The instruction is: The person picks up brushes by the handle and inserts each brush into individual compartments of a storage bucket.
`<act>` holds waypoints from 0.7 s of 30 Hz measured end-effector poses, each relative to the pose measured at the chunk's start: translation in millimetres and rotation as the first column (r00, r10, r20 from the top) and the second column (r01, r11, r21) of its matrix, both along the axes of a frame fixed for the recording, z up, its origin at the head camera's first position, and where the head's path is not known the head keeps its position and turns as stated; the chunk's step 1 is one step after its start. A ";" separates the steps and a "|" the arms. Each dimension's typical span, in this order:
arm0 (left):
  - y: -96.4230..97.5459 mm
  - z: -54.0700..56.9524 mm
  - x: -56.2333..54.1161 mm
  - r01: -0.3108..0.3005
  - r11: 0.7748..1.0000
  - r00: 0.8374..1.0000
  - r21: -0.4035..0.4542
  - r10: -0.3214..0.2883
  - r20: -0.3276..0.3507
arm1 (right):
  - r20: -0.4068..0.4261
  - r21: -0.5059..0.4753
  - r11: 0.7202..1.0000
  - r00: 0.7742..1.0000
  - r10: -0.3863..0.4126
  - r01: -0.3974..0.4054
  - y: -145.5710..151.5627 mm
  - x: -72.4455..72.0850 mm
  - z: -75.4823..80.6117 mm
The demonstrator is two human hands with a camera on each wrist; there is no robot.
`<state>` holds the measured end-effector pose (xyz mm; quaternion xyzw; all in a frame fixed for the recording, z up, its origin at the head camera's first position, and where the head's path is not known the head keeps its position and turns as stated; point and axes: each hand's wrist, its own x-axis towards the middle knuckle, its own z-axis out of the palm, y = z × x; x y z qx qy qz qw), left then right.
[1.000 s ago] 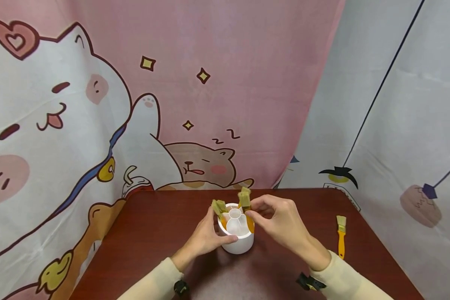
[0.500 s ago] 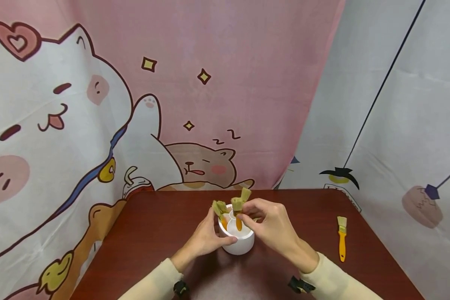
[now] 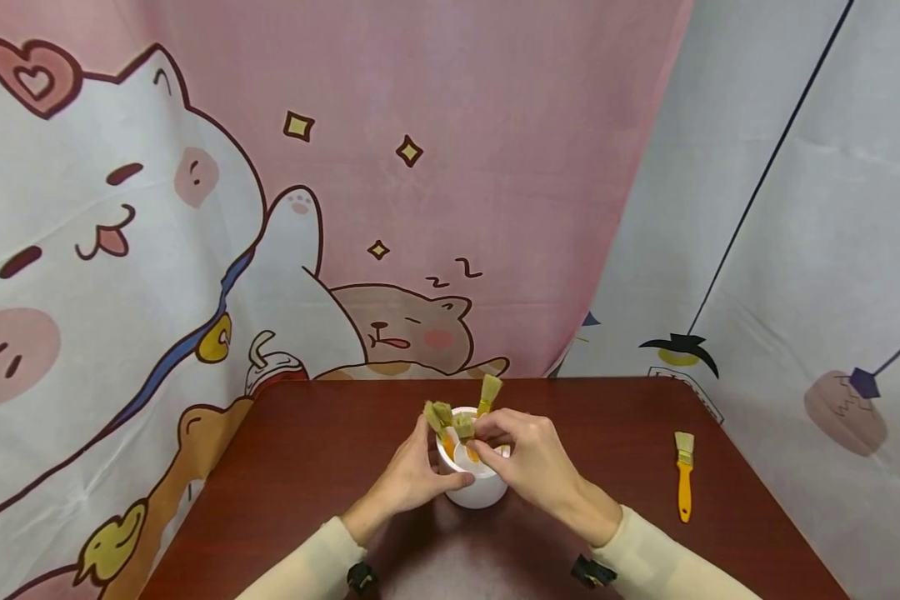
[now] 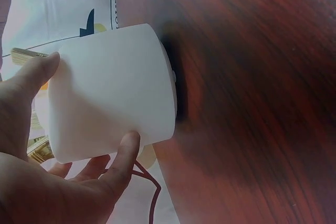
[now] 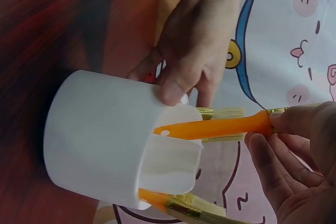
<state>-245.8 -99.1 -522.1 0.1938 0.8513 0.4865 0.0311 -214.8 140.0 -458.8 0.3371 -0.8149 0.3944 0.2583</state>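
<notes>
My left hand [image 3: 412, 471] grips the side of a white round holder [image 3: 477, 493] with inner dividers, which stands on the table. In the right wrist view, the thumb of that hand lies on the holder's rim. My right hand [image 3: 528, 458] pinches a paintbrush [image 5: 220, 128] near its bristle end. Its orange handle points down, with the holed end at the holder's opening beside a divider. Another paintbrush [image 3: 490, 392] stands in the back right of the holder. Pale bristles [image 3: 438, 414] stick out at its left, where I cannot tell how many brushes stand.
A loose paintbrush [image 3: 684, 479] with a yellow-orange handle lies on the right of the dark red-brown table [image 3: 307, 467]. Behind the table hangs a pink and white cartoon cloth [image 3: 525, 208].
My right hand has moved left and down, bringing its paintbrush from the holder's right side over the opening and lower. My left hand stays on the holder.
</notes>
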 end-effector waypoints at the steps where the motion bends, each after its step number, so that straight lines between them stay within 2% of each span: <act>1: -0.1 -0.3 0.0 0.000 1.000 1.000 -0.001 0.000 -0.002 | 0.002 -0.001 1.000 1.000 0.005 -0.005 -0.2 -0.2 -1.5; 21: -0.5 -1.8 0.1 -0.010 1.000 1.000 0.015 0.011 -0.018 | -0.027 0.057 0.998 0.999 0.030 -0.028 -5.1 -8.1 -35.4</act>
